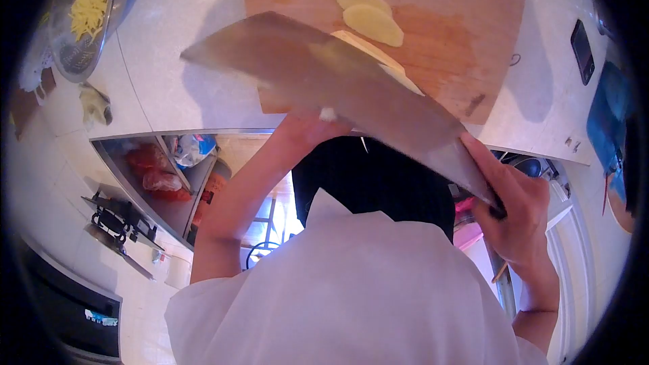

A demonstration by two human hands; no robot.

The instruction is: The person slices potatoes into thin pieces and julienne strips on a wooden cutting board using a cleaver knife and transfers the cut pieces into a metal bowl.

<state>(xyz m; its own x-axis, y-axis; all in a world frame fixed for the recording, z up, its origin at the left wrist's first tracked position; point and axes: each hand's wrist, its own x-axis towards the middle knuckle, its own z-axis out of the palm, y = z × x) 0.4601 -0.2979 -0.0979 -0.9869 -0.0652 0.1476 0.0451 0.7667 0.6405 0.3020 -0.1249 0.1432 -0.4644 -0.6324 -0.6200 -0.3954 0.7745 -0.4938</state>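
Note:
My right hand (pixel 510 203) is closed around the handle end of a large cleaver (pixel 297 61), its thumb or finger lying along the blade. The broad blade is tilted flat toward me above the near edge of a wooden cutting board (pixel 460 34). My left hand (pixel 314 127) is at the board's near edge, just by the blade, which hides its fingers. A small pale bit (pixel 328 114) shows beside it. Two thin potato slices (pixel 372 20) lie overlapping on the board. More pale potato (pixel 378 51) shows partly from behind the blade.
A clear bowl (pixel 76 61) of shredded potato (pixel 92 0) stands at the upper left, with a crumpled pale scrap (pixel 94 105) near it. A phone (pixel 582 52) and a blue item (pixel 606 105) lie on the right of the counter. Below, an open drawer (pixel 145 169) holds bags.

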